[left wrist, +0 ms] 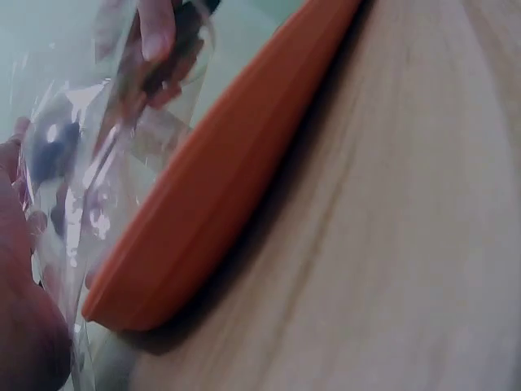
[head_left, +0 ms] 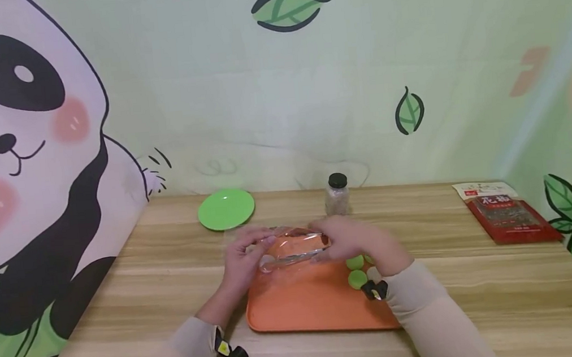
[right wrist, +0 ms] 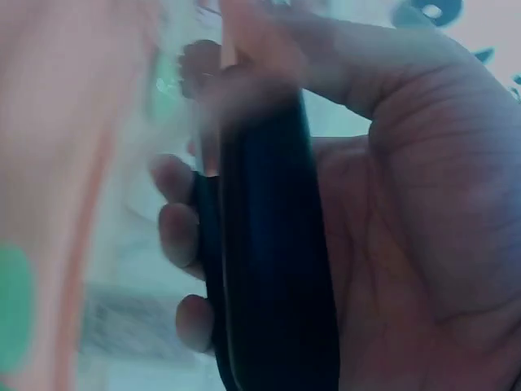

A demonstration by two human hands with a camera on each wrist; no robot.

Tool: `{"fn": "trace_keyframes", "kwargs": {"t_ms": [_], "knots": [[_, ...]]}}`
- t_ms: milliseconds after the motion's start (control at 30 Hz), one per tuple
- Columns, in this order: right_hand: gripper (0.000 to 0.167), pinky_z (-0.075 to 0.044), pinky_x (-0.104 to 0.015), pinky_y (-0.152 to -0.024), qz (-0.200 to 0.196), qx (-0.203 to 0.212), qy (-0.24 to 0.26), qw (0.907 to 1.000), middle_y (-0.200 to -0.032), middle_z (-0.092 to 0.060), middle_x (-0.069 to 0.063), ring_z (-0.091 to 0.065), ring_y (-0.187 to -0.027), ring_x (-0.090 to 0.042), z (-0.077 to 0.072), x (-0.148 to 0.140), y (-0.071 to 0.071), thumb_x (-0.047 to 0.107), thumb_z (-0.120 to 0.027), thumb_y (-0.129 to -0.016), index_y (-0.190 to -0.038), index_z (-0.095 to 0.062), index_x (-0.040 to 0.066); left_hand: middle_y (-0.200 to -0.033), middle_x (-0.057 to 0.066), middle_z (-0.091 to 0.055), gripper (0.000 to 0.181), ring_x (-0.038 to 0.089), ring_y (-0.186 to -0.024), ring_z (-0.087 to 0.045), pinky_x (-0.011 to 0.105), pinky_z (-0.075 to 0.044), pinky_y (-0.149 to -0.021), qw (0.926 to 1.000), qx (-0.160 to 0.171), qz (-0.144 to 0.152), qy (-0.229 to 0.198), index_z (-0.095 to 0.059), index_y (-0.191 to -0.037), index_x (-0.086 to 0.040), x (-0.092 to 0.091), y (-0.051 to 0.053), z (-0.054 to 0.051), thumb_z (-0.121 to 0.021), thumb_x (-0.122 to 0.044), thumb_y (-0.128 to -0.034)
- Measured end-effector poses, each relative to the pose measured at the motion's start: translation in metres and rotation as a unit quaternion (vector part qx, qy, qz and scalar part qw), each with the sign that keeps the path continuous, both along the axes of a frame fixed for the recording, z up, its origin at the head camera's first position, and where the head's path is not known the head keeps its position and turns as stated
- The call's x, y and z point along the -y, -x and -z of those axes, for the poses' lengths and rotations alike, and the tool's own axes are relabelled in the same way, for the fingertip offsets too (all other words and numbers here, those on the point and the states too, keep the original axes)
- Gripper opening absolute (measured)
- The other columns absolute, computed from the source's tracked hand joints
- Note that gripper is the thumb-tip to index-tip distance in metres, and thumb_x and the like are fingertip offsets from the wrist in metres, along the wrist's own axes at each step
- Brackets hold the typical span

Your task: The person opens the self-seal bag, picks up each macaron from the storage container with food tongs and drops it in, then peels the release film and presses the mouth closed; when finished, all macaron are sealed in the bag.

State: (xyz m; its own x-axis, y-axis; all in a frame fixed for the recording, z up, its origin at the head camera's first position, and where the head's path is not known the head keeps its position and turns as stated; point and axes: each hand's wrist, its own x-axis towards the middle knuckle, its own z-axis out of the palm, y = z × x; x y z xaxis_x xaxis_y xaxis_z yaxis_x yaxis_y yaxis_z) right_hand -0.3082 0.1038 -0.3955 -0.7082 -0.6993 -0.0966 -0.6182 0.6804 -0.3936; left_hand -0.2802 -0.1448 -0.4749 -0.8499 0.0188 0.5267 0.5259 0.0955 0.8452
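Observation:
Over the far part of an orange tray (head_left: 317, 303), my left hand (head_left: 244, 261) pinches a crinkled clear plastic bag (left wrist: 98, 204) between thumb and fingers. My right hand (head_left: 344, 238) grips a pair of tongs by their black handles (right wrist: 273, 244), fingers curled round them. Two shiny metal arms of the tongs (head_left: 300, 256) point left, spread apart, toward the left hand. Reddish-brown bits (left wrist: 167, 94) show by the bag in the left wrist view; whether they lie inside cannot be told. The tongs' tips are blurred behind the plastic.
Light green round pieces (head_left: 357, 279) and a whitish one (head_left: 374, 274) lie on the tray's right side. Behind stand a green plate (head_left: 226, 209) and a black-lidded jar (head_left: 337, 196). A red packet (head_left: 511, 215) lies far right on the wooden table (head_left: 480, 297).

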Motion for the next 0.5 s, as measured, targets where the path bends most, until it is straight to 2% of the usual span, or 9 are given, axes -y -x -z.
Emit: {"fn": "trace_keyframes", "kwargs": {"t_ms": [100, 167, 267, 333, 400, 500], "knots": [[0.071, -0.05, -0.043, -0.089, 0.033, 0.019, -0.002, 0.9993, -0.116, -0.065, -0.009, -0.06, -0.1, -0.022, -0.013, -0.016, -0.004, 0.04, -0.078, -0.086, -0.142, -0.052, 0.004, -0.108, 0.02, -0.07, 0.011, 0.015, -0.103, -0.061, 0.026, -0.047, -0.089, 0.9999, 0.011, 0.011, -0.003, -0.075, -0.101, 0.005, 0.001, 0.007, 0.01, -0.071, 0.001, -0.0904], [0.07, -0.051, -0.042, -0.084, 0.047, 0.04, 0.005, 0.9981, -0.109, -0.066, -0.007, -0.061, -0.095, -0.022, -0.023, -0.028, -0.008, 0.041, -0.079, -0.086, -0.14, -0.053, 0.005, -0.108, 0.018, -0.07, 0.012, 0.015, -0.104, -0.061, 0.027, -0.046, -0.088, 0.9997, 0.015, 0.016, -0.007, -0.075, -0.102, 0.003, 0.003, 0.011, 0.017, -0.071, 0.0, -0.0911], [0.065, -0.05, -0.039, -0.078, 0.057, 0.065, 0.028, 0.9959, -0.1, -0.064, -0.003, -0.06, -0.088, -0.021, -0.031, -0.049, -0.014, 0.04, -0.079, -0.086, -0.135, -0.055, 0.004, -0.108, 0.014, -0.071, 0.012, 0.016, -0.105, -0.061, 0.027, -0.045, -0.088, 0.9996, 0.017, 0.021, -0.013, -0.076, -0.102, 0.001, 0.004, 0.013, 0.02, -0.071, -0.002, -0.0916], [0.066, -0.049, -0.037, -0.073, 0.064, 0.064, 0.042, 0.995, -0.094, -0.062, -0.003, -0.058, -0.083, -0.021, -0.031, -0.064, -0.017, 0.042, -0.079, -0.086, -0.134, -0.055, 0.003, -0.108, 0.011, -0.071, 0.012, 0.015, -0.105, -0.061, 0.027, -0.045, -0.087, 0.9995, 0.021, 0.019, -0.012, -0.076, -0.102, 0.0, 0.005, 0.013, 0.021, -0.072, -0.003, -0.0914], [0.072, -0.047, -0.035, -0.071, 0.085, 0.04, 0.044, 0.9946, -0.095, -0.06, -0.002, -0.056, -0.083, -0.02, -0.026, -0.081, -0.019, 0.048, -0.079, -0.084, -0.134, -0.054, 0.003, -0.108, 0.01, -0.072, 0.012, 0.015, -0.105, -0.061, 0.029, -0.044, -0.088, 0.9995, 0.028, 0.016, -0.006, -0.076, -0.103, -0.001, 0.004, 0.012, 0.021, -0.072, -0.003, -0.0911], [0.076, -0.042, -0.033, -0.062, 0.134, -0.012, 0.054, 0.9894, -0.089, -0.057, -0.005, -0.051, -0.074, -0.018, -0.007, -0.11, -0.018, 0.055, -0.08, -0.08, -0.131, -0.054, 0.006, -0.109, 0.011, -0.072, 0.013, 0.015, -0.107, -0.06, 0.038, -0.044, -0.09, 0.9993, 0.034, 0.006, 0.013, -0.076, -0.103, 0.0, 0.002, 0.01, 0.018, -0.073, -0.003, -0.0905]]}}
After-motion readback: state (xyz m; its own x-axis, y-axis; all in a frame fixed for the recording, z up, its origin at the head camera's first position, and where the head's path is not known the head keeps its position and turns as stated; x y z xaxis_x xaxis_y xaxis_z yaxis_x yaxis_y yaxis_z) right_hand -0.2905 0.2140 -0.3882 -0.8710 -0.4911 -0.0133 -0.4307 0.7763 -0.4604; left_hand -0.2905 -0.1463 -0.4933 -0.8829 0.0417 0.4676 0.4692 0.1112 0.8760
